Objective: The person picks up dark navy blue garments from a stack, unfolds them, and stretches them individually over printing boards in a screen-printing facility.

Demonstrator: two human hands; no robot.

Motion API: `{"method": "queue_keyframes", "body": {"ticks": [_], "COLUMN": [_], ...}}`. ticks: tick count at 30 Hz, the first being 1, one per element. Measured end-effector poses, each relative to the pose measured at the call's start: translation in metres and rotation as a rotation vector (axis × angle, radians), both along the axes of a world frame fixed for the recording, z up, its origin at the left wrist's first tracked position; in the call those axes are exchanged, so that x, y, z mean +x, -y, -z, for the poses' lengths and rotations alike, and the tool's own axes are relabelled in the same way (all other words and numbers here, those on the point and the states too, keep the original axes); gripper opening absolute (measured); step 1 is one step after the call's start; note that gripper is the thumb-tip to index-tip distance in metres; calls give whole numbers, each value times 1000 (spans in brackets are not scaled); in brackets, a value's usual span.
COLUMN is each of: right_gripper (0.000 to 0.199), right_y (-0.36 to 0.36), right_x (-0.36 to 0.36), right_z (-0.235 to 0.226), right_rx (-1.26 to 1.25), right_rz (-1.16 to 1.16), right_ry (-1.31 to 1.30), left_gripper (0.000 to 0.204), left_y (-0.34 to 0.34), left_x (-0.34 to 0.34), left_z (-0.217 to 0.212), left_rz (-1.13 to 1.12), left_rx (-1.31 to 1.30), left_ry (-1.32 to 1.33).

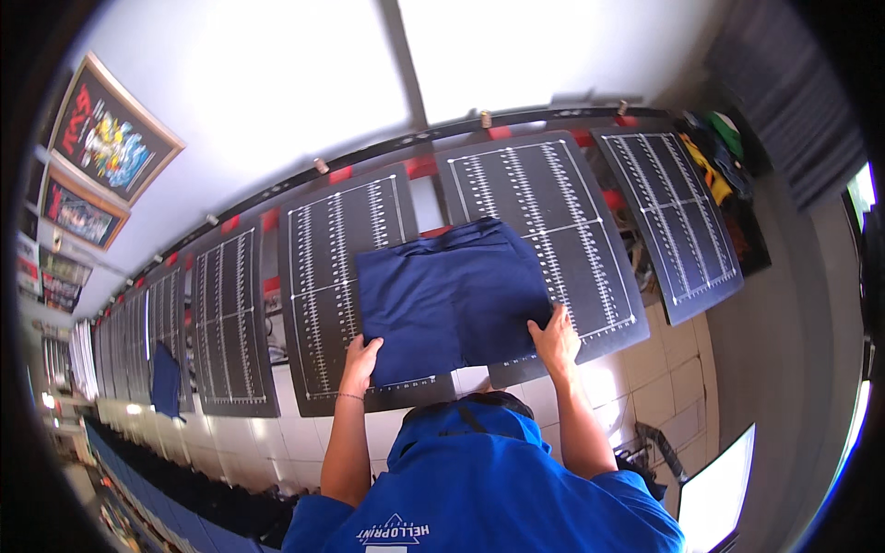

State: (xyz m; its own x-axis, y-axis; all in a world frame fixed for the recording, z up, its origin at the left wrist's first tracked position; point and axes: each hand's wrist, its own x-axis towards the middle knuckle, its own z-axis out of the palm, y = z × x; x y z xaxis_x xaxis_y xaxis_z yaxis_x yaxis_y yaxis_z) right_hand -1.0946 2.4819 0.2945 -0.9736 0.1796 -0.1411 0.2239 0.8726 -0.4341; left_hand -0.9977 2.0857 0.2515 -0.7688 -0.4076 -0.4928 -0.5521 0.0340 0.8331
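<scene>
A pair of navy blue shorts point(452, 295) is stretched out across two dark printing boards, with its waistband on the far side and its leg openings toward me. My left hand point(362, 362) pinches the near left corner of one leg between thumb and fingers. At the near right, my right hand point(557, 339) grips the edge of the other leg. The shorts bridge the gap between the left board point(318, 240) and the right board point(581, 230), both marked with white ruler lines. Whether the fabric lies flat on them or hangs slightly above, I cannot tell.
Several more marked boards, such as this one point(226, 323), run along the wall to the left. One stands at the right point(668, 217). A dark blue garment point(167, 380) lies on a far left board. Piled clothes point(719, 157) sit at the back right. A bright screen point(717, 488) is near right.
</scene>
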Motion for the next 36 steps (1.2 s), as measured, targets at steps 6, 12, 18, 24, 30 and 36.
{"method": "queue_keyframes", "body": {"ticks": [6,12,18,24,30,36], "right_gripper": [40,36,38,32,29,36], "right_y": [9,100,196,209,282,454], "right_x": [-17,-2,54,74,70,106], "right_z": [-6,-20,-6,36,35,-12], "right_rx": [-650,-1293,-1152,-598,-257,-75], "right_rz": [-101,-50,-412,-249,-117,-427], "right_ry": [105,273,410,283,-282,-368], "left_gripper": [50,58,54,28,27,40], "left_y": [-17,81,211,407,644,719], "left_x": [-23,-22,94,249,324,314], "left_z": [-101,-192,-160,-34,-4,-7], "left_rz": [-171,-51,-208,-787,-889,-535], "left_rx": [589,395,91,-131,-1077,-1212], "left_ry": [-214,-493,-257,-188,62,183]}}
